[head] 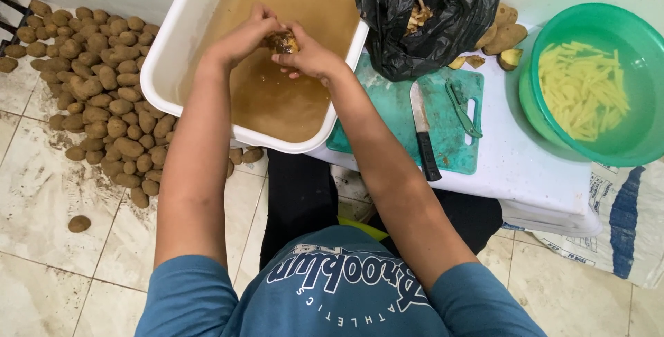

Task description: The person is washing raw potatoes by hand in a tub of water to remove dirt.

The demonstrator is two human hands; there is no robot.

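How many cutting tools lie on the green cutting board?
2: a black-handled knife at the board's middle, and a green peeler to its right by the handle slot. The black bag may hide others.

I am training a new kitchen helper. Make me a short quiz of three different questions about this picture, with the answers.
1. True or false: both hands hold one potato above the brown water in the white tub.
2. What lies on the green cutting board? A) a knife and a peeler B) a spoon C) a whole potato
3. Fill in: the green bowl contains cut potato ____.

Key:
1. True. The left hand and the right hand meet around it.
2. A. The knife lies beside the green peeler.
3. Strips; the potato strips are pale yellow.
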